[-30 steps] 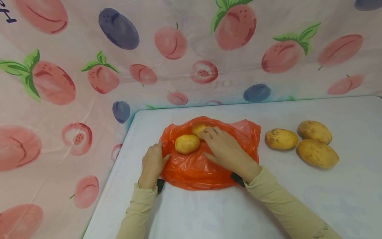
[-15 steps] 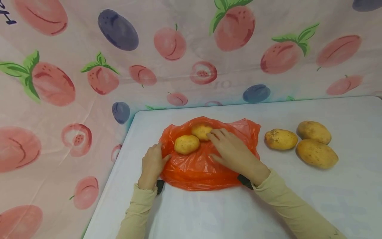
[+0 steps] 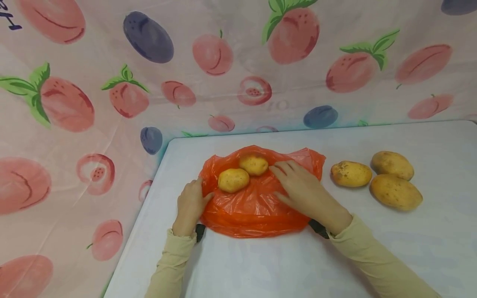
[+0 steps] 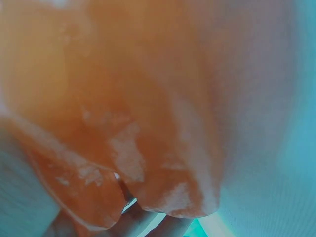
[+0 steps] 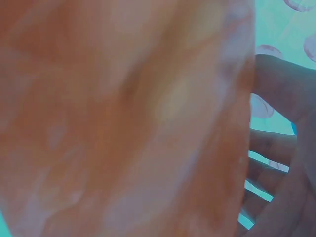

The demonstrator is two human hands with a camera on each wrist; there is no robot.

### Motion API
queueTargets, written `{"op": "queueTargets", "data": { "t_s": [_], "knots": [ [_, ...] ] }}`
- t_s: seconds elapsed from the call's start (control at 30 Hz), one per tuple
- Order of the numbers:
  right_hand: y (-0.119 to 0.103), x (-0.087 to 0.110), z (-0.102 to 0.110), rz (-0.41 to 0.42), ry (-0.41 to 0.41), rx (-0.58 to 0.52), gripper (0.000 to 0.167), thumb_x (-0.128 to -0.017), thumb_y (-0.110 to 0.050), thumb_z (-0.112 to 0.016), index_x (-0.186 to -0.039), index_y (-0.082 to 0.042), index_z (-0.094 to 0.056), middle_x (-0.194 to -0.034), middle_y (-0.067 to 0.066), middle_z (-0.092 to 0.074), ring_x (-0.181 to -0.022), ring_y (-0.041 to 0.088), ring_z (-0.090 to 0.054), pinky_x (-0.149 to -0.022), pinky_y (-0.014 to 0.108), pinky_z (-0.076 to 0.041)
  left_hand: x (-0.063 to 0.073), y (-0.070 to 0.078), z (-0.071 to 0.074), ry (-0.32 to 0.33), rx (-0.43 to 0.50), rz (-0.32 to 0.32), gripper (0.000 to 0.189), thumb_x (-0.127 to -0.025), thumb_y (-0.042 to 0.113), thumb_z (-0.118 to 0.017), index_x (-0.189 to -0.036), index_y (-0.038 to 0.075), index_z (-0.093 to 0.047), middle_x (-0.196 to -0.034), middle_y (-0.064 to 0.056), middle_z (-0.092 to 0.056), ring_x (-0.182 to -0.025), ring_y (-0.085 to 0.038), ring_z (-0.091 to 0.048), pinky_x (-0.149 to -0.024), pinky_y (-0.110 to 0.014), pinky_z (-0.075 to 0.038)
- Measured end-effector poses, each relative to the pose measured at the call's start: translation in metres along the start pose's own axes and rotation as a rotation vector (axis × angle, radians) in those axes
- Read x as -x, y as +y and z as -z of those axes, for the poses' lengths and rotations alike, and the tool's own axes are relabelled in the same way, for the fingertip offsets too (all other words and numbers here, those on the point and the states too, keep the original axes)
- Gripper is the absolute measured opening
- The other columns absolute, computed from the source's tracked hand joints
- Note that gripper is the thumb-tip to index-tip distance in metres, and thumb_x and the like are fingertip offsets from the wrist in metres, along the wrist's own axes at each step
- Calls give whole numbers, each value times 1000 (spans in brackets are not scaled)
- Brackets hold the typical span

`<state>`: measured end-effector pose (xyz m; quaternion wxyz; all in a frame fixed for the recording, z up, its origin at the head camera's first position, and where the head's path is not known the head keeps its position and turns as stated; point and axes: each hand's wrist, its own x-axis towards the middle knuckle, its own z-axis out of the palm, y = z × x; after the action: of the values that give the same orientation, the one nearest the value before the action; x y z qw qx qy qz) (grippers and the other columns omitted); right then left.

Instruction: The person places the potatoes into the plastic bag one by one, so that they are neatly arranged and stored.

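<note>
A thin red plastic bag [image 3: 257, 225] lies spread with its mouth wide on the table. Two potatoes sit inside it, a front potato [image 3: 233, 180] and a back potato [image 3: 254, 164] touching each other. At the bag's left edge, my left hand [image 3: 191, 203] holds the rim, thumb on the inner side; the left wrist view shows the red film [image 4: 148, 123] hiding most of the fingers. Over the bag's right part, my right hand [image 3: 303, 188] has loosely spread fingers, just right of the back potato and apart from it. Red film fills much of the right wrist view.
Three larger potatoes lie to the right of the bag: a left potato [image 3: 351, 174], a back potato [image 3: 393, 165] and a front potato [image 3: 396, 192]. The white table [image 3: 261, 269] meets a fruit-printed cloth [image 3: 223, 99] behind and at the left.
My right hand has come off the back potato and drawn back to the right, exposing that potato fully. My left hand and the bag stay put.
</note>
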<state>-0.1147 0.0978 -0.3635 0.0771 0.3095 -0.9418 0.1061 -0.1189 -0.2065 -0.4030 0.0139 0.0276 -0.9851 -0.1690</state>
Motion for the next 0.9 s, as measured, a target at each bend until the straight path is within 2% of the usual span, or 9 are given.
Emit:
{"op": "queueTargets", "data": {
  "t_s": [0.37, 0.67, 0.9],
  "knots": [
    [14, 7, 12, -6, -11, 18, 67, -86, -31, -78, -139, 1, -51, -140, 20, -51, -130, 37, -47, -105, 54, -45, 0, 0, 0, 3, 8, 0, 49, -85, 24, -80, -122, 0, -58, -97, -15, -64, -88, -31, -58, -78, -47, -57],
    [28, 18, 23, 5, 6, 44, 66, -86, -28, -78, -138, 2, -50, -134, 18, -52, -126, 35, -47, -102, 52, -47, 0, 3, 0, 15, 17, -17, 48, -85, 23, -80, -121, 0, -59, -97, -16, -66, -88, -32, -59, -79, -47, -58],
    [35, 27, 25, -17, 3, 59, 69, -85, -28, -79, -139, 1, -48, -135, 18, -52, -125, 37, -48, -96, 55, -50, -1, 0, 0, -6, 25, 3, 48, -86, 24, -79, -122, 0, -59, -99, -15, -65, -90, -31, -59, -80, -48, -57]
  ]
}}
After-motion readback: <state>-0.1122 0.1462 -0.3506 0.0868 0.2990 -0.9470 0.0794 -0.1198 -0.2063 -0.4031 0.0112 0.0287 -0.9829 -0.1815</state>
